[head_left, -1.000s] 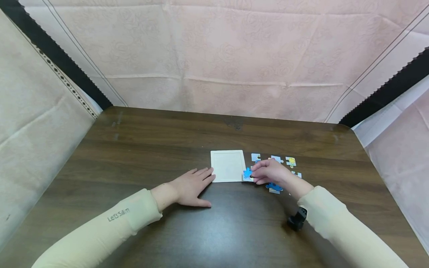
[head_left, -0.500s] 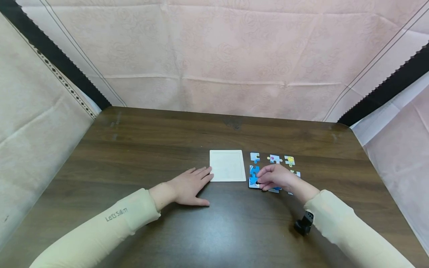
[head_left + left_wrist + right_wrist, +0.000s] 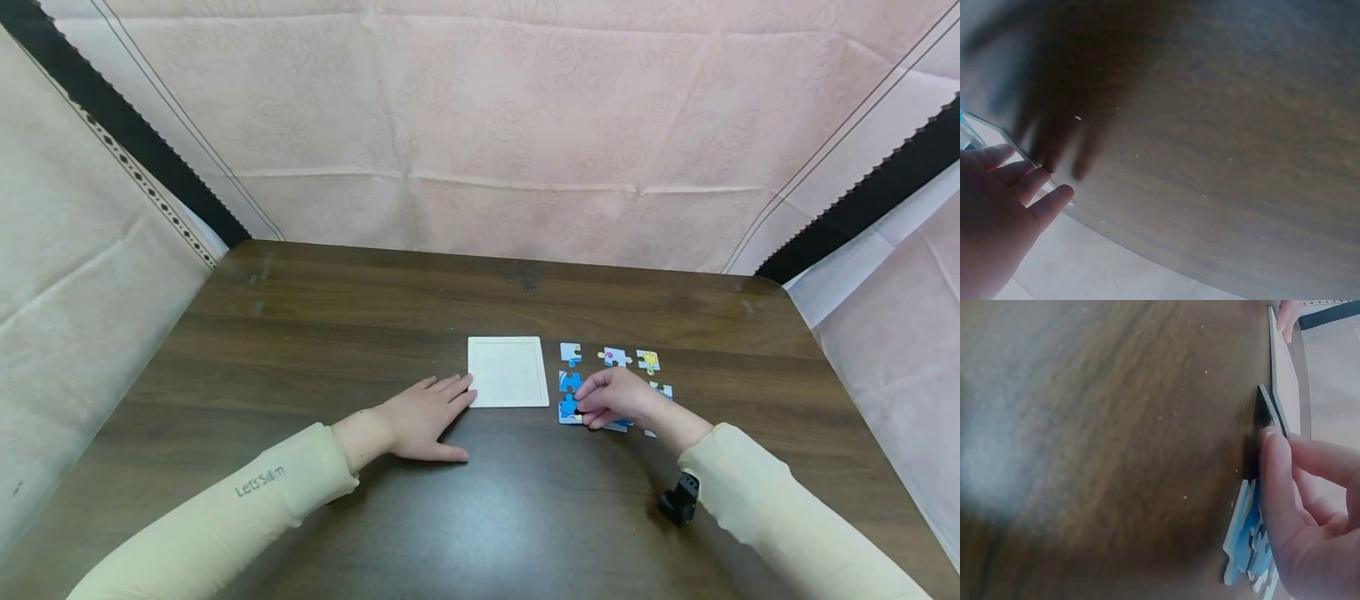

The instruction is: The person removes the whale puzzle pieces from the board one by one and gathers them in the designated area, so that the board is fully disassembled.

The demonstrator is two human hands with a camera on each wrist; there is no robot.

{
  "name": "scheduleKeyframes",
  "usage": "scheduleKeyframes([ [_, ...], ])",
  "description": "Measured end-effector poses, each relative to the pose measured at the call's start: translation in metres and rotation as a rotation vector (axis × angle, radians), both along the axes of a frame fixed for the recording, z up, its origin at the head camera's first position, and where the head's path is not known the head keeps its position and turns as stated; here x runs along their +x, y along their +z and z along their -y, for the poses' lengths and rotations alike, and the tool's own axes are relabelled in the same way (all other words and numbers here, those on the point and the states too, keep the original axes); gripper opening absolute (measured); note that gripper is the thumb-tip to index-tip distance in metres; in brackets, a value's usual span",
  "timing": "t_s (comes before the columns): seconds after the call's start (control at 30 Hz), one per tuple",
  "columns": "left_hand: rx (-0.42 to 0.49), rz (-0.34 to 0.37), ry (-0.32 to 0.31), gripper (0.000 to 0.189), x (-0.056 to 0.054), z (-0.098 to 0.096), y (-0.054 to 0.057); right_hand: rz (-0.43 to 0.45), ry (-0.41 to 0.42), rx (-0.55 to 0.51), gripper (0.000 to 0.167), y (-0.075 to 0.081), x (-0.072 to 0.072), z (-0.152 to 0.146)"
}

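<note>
My left hand (image 3: 425,421) lies flat with spread fingers, its fingertips touching the left edge of a square white puzzle tray (image 3: 508,372). Its fingers (image 3: 1054,203) also show at that tray edge in the left wrist view. Right of the tray, my right hand (image 3: 618,397) pinches a blue-and-white jigsaw piece (image 3: 569,411) between thumb and fingers. The right wrist view shows this piece (image 3: 1266,403) edge-on and tilted. Just above it lies another blue jigsaw piece (image 3: 569,382). Other pieces beneath the right hand are partly hidden.
A pale blue piece (image 3: 570,352), a piece with a pink mark (image 3: 615,357) and a yellow-flower piece (image 3: 648,360) lie along the back of the group. More pieces (image 3: 662,389) show right of the hand. The brown wooden table (image 3: 360,308) ends before a pale cloth backdrop (image 3: 517,125).
The right hand has moved a little right with the pinched piece, from the tray's lower right corner to the left column of pieces. The left hand has stayed at the tray.
</note>
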State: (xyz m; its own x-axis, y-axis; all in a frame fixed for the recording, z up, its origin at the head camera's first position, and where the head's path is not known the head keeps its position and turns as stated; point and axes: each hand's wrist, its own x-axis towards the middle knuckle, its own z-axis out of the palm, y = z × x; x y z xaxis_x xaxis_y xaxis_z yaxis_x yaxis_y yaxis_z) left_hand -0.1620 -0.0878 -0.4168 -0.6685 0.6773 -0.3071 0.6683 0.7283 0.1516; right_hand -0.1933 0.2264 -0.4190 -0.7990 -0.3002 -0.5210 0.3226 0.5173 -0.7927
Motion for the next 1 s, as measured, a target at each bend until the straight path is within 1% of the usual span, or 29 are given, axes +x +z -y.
scheduleKeyframes([
  [0.33,0.002,-0.009,-0.007,0.084,0.000,0.001,-0.001,0.007,-0.024,0.008,0.020,0.005,0.001,-0.001],
  [0.63,0.014,-0.013,-0.014,0.083,-0.001,0.004,-0.003,0.009,-0.023,0.011,0.023,0.006,0.001,-0.003],
  [0.83,0.013,-0.020,-0.013,0.082,-0.002,0.005,-0.003,0.005,-0.014,0.019,0.024,0.010,0.001,-0.003],
  [1.0,0.016,-0.011,-0.005,0.082,-0.002,0.005,-0.003,-0.004,-0.005,0.034,0.024,0.012,0.000,-0.003],
])
